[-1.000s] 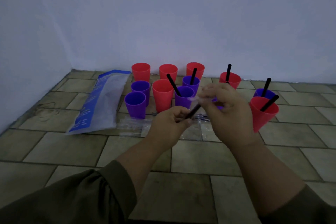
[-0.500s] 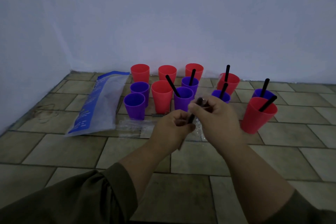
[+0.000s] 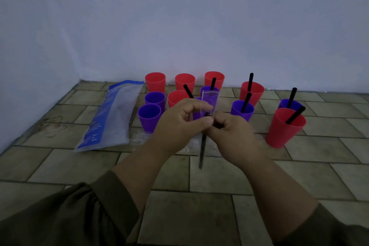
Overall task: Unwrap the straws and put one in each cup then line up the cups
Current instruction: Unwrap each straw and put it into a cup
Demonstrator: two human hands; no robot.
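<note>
Tiled floor [image 3: 219, 175] filling lower frame. Blue-and-clear bag [image 3: 111, 116] lying left of centre. Red and purple cups [image 3: 285, 130] standing mid-frame, several holding straws. Left hand [image 3: 179, 124] and right hand [image 3: 233, 136] touching at centre: left pinching clear wrapper [image 3: 209, 99], right gripping black straw [image 3: 202, 150] hanging downward.

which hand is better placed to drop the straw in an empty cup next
Likely the right: the right hand grips the black straw, while the left hand pinches the clear wrapper. The empty purple cup sits left, so it must reach across.
</note>
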